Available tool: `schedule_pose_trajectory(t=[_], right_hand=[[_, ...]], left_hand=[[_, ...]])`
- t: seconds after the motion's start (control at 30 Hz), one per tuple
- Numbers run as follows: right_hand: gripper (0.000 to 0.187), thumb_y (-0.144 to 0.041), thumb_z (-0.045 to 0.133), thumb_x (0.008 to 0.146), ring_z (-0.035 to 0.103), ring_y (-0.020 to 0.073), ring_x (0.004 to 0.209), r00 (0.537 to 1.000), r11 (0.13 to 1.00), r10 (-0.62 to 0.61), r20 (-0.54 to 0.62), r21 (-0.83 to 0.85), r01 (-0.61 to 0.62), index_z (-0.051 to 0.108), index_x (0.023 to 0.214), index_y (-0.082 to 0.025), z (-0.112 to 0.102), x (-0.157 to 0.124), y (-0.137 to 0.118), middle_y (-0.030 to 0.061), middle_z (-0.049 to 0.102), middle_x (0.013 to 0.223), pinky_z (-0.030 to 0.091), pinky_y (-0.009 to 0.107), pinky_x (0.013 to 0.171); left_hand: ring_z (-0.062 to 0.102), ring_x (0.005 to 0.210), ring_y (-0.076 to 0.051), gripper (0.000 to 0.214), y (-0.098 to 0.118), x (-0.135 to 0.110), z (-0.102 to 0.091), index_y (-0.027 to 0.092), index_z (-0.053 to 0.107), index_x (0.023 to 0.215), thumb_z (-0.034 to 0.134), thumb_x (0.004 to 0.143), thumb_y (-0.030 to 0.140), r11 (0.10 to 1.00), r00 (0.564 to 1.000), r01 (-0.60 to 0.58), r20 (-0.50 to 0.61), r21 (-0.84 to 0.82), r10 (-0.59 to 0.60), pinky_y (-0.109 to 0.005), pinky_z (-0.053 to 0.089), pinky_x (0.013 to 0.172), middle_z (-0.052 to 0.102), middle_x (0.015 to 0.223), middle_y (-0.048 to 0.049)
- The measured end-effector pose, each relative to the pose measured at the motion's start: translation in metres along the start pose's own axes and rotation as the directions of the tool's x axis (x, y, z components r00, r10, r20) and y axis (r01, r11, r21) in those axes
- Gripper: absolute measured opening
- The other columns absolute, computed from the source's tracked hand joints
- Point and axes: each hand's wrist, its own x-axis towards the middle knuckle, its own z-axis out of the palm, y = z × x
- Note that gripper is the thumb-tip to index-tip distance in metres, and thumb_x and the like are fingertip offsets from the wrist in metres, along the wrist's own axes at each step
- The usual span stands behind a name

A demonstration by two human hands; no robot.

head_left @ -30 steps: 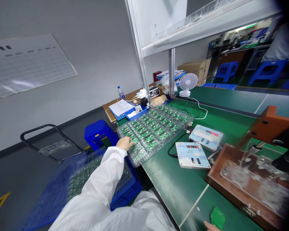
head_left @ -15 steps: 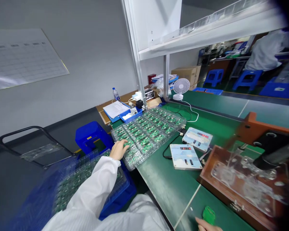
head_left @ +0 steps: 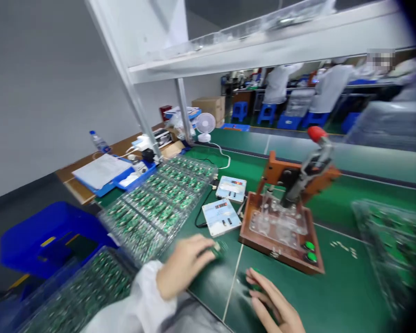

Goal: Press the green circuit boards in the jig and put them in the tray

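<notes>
Left hand (head_left: 185,263) pinches a circuit board (head_left: 219,250) over the bench (head_left: 350,291), near a clear tray (head_left: 180,223) filled with rows of green boards (head_left: 154,201). Right hand (head_left: 275,303) curves beside a green piece (head_left: 256,286), grip unclear; the far-right tray (head_left: 370,245) holds green pieces

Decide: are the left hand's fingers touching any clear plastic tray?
No, the fingers of the left hand hold a small, blurred green circuit board over the green tabletop, apart from the nearest clear plastic tray.

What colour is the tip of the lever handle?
The tip is red, shown in the head view.
</notes>
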Motion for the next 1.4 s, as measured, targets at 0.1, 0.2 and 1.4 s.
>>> schedule_pose_trajectory(t=[0.1, 0.2, 1.4], right_hand=[[0.049, -0.053, 0.075, 0.092, 0.075, 0.0266, 0.111, 0.994, 0.987, 0.101, 0.033, 0.121, -0.104, 0.072, 0.134, -0.027, -0.007, 0.0, 0.006, 0.0123, 0.072, 0.131, 0.064, 0.028, 0.09], [0.039, -0.048, 0.077, 0.092, 0.076, 0.0243, 0.104, 0.988, 0.982, 0.139, -0.075, 0.143, -0.127, 0.077, 0.124, -0.027, -0.015, -0.01, 0.014, 0.0107, 0.074, 0.124, 0.064, 0.027, 0.089], [0.023, -0.04, 0.062, 0.103, 0.07, 0.0259, 0.113, 0.969, 0.805, -0.243, -0.037, -0.565, 0.18, 0.073, 0.119, -0.026, -0.045, -0.01, 0.001, 0.0077, 0.074, 0.118, 0.06, 0.038, 0.098]], left_hand=[[0.07, 0.095, -0.017, 0.017, 0.033, 0.01, 0.06, 0.025, 0.076, 0.112, 0.065, 0.1, 0.021, 0.99, 0.967, -0.042, 0.242, -0.138, 0.075, -0.024, 0.051, 0.086, 0.073, 0.101, -0.0005], [0.07, 0.097, -0.018, 0.02, 0.043, 0.012, 0.089, 0.026, 0.076, 0.114, 0.064, 0.1, 0.018, 0.977, 0.931, -0.065, 0.339, -0.205, 0.134, -0.024, 0.05, 0.088, 0.072, 0.103, -0.0014], [0.062, 0.114, -0.027, 0.023, -0.003, 0.003, 0.107, 0.018, 0.068, 0.123, 0.057, 0.104, 0.025, 0.918, 0.922, -0.385, 0.078, 0.092, 0.379, -0.043, 0.055, 0.097, 0.067, 0.124, -0.0117]])
